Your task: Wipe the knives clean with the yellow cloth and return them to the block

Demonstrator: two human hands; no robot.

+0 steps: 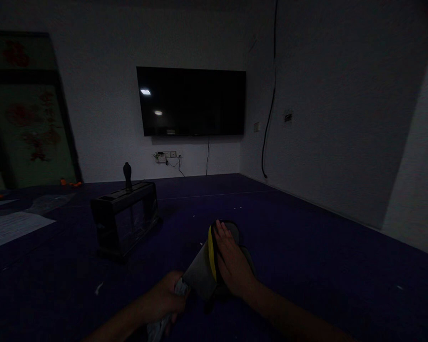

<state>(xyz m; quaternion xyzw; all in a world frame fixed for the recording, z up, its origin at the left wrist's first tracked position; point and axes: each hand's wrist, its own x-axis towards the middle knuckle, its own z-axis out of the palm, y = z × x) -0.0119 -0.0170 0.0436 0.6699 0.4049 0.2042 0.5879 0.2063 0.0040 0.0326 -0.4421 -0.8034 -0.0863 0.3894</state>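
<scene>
Low in the middle of the head view is a grey and dark object with a yellow edge (211, 251); the dim light hides its exact kind. A grey, smooth part (199, 273) of it slopes down toward my left hand (166, 299). That hand is closed around a whitish, crumpled-looking strip (157, 328) at its lower end. My right hand (233, 263) lies flat on the dark upper part beside the yellow edge, fingers stretched out and close together. The underside of the object is hidden.
On the dark blue floor (292, 228) stands a black box-like frame (105, 228) with a dark vase-shaped piece (127, 175) on top. White sheets (17, 228) lie at left. A television (192, 102) hangs on the far wall, and a black cable (270, 114) runs down at right.
</scene>
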